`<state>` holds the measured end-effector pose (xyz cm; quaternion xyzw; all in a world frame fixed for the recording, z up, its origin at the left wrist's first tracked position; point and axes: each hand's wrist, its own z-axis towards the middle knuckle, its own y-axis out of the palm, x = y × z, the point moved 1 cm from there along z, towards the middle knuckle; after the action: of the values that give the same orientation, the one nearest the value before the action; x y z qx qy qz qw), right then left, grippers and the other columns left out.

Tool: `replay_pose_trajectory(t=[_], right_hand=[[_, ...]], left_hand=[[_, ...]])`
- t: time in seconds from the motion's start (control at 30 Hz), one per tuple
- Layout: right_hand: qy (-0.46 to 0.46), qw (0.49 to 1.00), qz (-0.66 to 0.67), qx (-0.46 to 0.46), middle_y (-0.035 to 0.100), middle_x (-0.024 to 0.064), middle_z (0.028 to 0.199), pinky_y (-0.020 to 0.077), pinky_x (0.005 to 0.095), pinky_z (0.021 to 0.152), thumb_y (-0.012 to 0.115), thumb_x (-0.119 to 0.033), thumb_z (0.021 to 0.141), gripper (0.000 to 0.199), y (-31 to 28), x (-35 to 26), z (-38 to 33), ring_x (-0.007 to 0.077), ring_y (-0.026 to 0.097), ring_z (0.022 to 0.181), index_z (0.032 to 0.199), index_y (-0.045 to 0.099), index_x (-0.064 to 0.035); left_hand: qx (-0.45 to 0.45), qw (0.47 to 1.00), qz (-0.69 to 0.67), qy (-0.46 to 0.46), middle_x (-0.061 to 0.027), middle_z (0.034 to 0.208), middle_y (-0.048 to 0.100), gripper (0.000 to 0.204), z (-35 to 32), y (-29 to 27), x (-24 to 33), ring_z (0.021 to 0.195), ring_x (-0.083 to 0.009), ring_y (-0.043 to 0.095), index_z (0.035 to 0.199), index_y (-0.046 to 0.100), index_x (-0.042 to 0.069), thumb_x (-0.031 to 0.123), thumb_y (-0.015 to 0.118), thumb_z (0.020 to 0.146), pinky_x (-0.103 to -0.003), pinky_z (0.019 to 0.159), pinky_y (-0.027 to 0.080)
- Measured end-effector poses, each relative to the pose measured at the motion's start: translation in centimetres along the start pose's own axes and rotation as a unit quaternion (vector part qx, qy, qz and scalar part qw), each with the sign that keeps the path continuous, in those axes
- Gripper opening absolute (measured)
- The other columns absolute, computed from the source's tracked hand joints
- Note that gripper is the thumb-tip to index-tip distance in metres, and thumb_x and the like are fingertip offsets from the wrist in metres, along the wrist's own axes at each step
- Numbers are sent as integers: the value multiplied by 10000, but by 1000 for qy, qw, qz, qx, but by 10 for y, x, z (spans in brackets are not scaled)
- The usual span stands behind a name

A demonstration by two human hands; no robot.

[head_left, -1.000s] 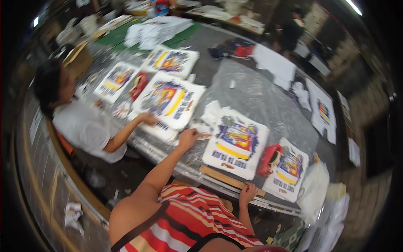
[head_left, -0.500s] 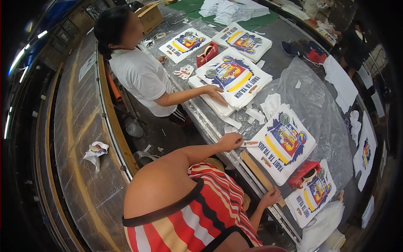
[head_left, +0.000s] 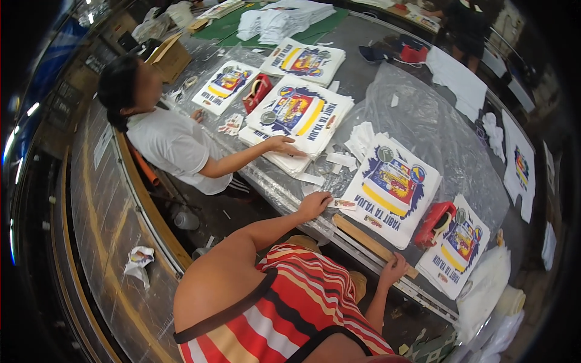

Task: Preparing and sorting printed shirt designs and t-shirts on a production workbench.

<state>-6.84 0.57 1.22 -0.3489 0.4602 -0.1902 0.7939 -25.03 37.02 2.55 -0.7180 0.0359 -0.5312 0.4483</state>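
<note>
My left hand (head_left: 316, 206) is at the table edge, its fingers pinched on the end of a small printed strip (head_left: 344, 204). The strip reaches toward a stack of white printed sheets (head_left: 394, 190), apparently fabric or bag panels. My right hand (head_left: 396, 268) is closed, fingers curled over the wooden slat (head_left: 365, 237) along the table's near edge. To the right of the stack stands a red tape dispenser (head_left: 436, 224), touching or close to a smaller pile of printed sheets (head_left: 455, 248).
Across to the left, a person in a white shirt (head_left: 175, 142) rests a hand on a taller printed stack (head_left: 296, 115). A second red dispenser (head_left: 257, 94), paper scraps (head_left: 342, 159), a cardboard box (head_left: 167, 58) and clear plastic sheeting (head_left: 417, 115) are around. Another long table (head_left: 115, 224) runs at left.
My view has swung, so the table and stacks appear farther left and higher. Both my hands keep about the same places on the table edge.
</note>
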Motion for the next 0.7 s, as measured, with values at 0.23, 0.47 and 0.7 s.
replay_pose_trajectory(t=[0.23, 0.47, 0.7], right_hand=[[30, 999, 23, -29, 710, 82, 1036, 420, 431, 948, 575, 34, 854, 216, -2, -3, -2, 313, 574, 1009, 1004, 699, -61], [15, 999, 10, -29, 704, 82, 1051, 414, 440, 966, 566, 21, 872, 216, 0, -1, -1, 321, 579, 1038, 1024, 697, -60], [19, 999, 7, -24, 703, 87, 1057, 417, 437, 955, 591, 12, 859, 217, -1, 1, 3, 325, 583, 1011, 1032, 696, -66]], left_hand=[[19, 1000, -8, 7, -176, 965, 697, 299, -5, -7, 10, 936, -390, 644, 1028, 705, 57, 324, 573, 996, -462, 815, 500], [30, 999, -28, 25, -153, 972, 707, 253, -2, -4, 5, 932, -371, 656, 1011, 717, 39, 265, 608, 977, -439, 812, 512], [37, 998, -2, 48, -155, 944, 702, 261, 0, -2, 4, 917, -364, 660, 1016, 721, 50, 282, 606, 980, -440, 787, 506]])
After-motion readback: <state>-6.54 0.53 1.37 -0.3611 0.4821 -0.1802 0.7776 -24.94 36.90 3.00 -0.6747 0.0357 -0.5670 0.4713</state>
